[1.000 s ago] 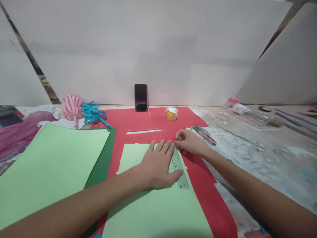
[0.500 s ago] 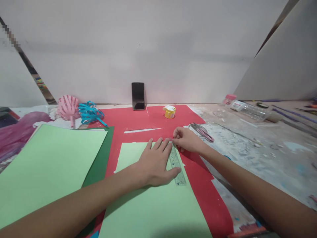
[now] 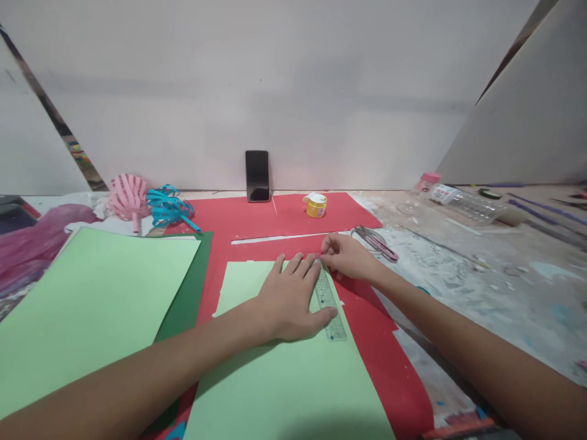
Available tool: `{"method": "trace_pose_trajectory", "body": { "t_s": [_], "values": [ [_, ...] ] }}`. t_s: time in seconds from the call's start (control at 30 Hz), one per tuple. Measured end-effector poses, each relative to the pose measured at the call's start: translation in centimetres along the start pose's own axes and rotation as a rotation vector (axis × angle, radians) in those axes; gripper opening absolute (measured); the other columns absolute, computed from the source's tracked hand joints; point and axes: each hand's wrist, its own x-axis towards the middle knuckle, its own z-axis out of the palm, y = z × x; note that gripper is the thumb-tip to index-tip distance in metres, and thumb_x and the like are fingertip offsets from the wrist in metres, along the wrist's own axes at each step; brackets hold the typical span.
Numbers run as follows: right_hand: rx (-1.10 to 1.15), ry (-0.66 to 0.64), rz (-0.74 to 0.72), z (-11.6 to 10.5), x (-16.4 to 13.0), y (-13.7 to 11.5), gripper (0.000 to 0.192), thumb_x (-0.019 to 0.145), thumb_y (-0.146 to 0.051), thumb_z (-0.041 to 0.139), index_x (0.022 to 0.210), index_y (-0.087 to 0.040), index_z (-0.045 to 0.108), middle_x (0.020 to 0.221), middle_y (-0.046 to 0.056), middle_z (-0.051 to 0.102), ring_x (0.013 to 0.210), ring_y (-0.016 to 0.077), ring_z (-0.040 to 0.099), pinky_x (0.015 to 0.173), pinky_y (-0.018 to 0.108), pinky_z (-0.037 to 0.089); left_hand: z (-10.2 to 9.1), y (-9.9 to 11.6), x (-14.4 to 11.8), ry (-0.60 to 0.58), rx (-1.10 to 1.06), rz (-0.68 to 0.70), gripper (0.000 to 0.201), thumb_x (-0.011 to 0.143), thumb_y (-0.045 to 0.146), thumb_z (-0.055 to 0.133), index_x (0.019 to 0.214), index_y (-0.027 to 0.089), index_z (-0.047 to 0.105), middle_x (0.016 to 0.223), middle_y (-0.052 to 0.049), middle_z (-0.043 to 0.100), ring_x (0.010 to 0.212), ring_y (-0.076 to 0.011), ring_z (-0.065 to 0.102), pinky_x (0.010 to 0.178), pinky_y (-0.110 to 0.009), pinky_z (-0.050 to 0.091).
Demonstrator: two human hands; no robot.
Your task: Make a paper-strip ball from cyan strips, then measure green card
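Note:
A light green sheet of paper [image 3: 284, 379] lies on red paper [image 3: 394, 366] in front of me. Along its right side rests a clear ruler [image 3: 331, 305]. My left hand [image 3: 293, 299] is spread flat on the sheet, its thumb and fingertips over the ruler's left edge. At the sheet's far right corner, by the ruler's far end, my right hand [image 3: 346, 256] is closed in a pinch. Whatever sits between its fingertips is hidden or too small to make out. Just beyond that hand lie pink-handled scissors [image 3: 378, 243].
More light green paper [image 3: 92, 305] lies over dark green paper [image 3: 188, 293] at left. Behind are pink [image 3: 128, 201] and blue paper-strip crafts [image 3: 167, 206], an upright phone [image 3: 257, 176] and a yellow tub [image 3: 316, 206]. A plastic bottle [image 3: 472, 205] lies at right.
The whole view has shifted very slightly. Both hands, the ruler and the green sheet keep the same places relative to each other.

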Motion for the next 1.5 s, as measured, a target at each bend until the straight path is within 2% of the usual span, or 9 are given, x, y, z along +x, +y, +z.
{"method": "trace_pose_trajectory", "body": {
  "t_s": [0.5,0.73,1.07,1.5],
  "values": [
    [-0.001,0.008,0.011,-0.07,0.09,0.34,0.016,0.073,-0.011,0.057,0.082,-0.021,0.048,0.06,-0.005,0.06,0.041,0.0115,0.059,0.038,0.02,0.046,-0.07,0.14,0.11,0.011,0.007,-0.002,0.086,0.088,0.069,0.028,0.152,0.01,0.024,0.159,-0.014,0.016,0.146,-0.035,0.013,0.116,-0.059,0.008],
    [0.016,0.0,0.02,-0.07,-0.05,-0.07,0.017,0.074,-0.017,0.063,0.081,-0.02,0.048,0.054,-0.005,0.058,0.038,0.011,0.056,0.037,0.02,0.044,-0.13,0.14,0.11,0.003,0.008,-0.006,0.087,0.088,0.069,0.027,0.152,0.01,0.024,0.159,-0.014,0.016,0.146,-0.0351,0.013,0.116,-0.059,0.008],
    [-0.029,0.102,-0.051,0.55,0.12,0.55,0.015,0.07,-0.011,0.059,0.081,-0.019,0.053,0.06,-0.005,0.059,0.045,0.0088,0.055,0.041,0.018,0.041,-0.16,0.17,0.15,-0.007,0.007,-0.01,0.087,0.089,0.068,0.029,0.152,0.009,0.022,0.159,-0.014,0.016,0.146,-0.0363,0.013,0.116,-0.06,0.009],
    [0.061,0.045,0.016,0.35,0.23,0.55,0.017,0.071,-0.013,0.062,0.085,-0.018,0.053,0.06,-0.004,0.06,0.043,0.0103,0.056,0.037,0.019,0.044,-0.06,0.16,0.09,0.008,0.012,-0.011,0.087,0.088,0.069,0.029,0.152,0.01,0.025,0.159,-0.014,0.017,0.146,-0.0351,0.013,0.116,-0.059,0.009]
  ]
}}
